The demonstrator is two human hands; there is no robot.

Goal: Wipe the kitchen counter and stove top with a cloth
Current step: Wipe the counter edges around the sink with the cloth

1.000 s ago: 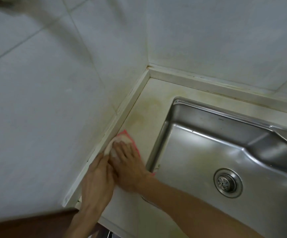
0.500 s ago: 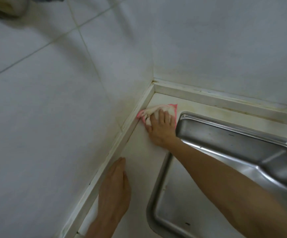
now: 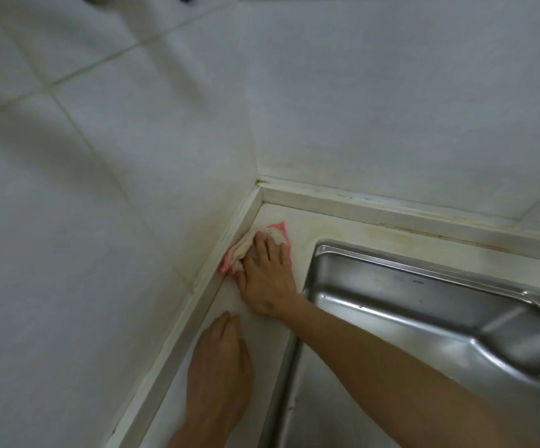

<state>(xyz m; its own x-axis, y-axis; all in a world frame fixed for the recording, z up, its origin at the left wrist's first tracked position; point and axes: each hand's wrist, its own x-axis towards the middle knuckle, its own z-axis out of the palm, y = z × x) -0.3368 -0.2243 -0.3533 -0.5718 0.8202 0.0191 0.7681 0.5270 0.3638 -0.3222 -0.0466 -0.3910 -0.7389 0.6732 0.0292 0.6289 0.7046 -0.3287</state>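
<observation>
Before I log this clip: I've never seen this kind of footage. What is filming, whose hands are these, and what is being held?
There is no machine here. A person wears one wide-angle camera on the head, looking down at their own two bare hands, so the single picture is their own view.

The surface is a pale counter in a tiled wall corner, beside a steel sink. The right hand presses a pink-edged cloth on the counter, up against the trim along the left wall. The left hand rests flat on the counter nearer the person and holds nothing. Yellowish stains show behind the sink. No stove is in view.
</observation>
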